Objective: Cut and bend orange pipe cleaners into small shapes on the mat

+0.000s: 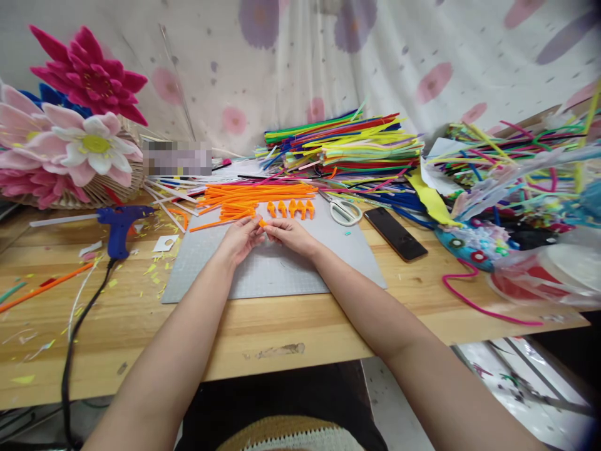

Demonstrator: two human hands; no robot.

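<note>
Far left: a magenta flower, standing above paler blooms. Next, a blue glue gun, lying on the wooden tabletop with its cord trailing toward the front edge, apparently set off the work surface yet near the left arm. Then a grey mat, lying under both hands, probably to give a flat base. At its far left, orange stems are lying bundled, seemingly kept handy. Left hand: fingers curling loosely, thumb and fingertips pinching. Between the hands, above the mat, an orange piece, being held from both sides, likely to keep so small an item steady. Right hand: thumb and forefinger closing on it, the rest folding in. Behind, bent orange pieces are sitting in a row, presumably for easy counting. Rightward: scissors, resting at the mat's edge; a phone, lying beyond. The held piece is showing bright orange, short and compact; its exact shape is hiding behind the fingertips.
</note>
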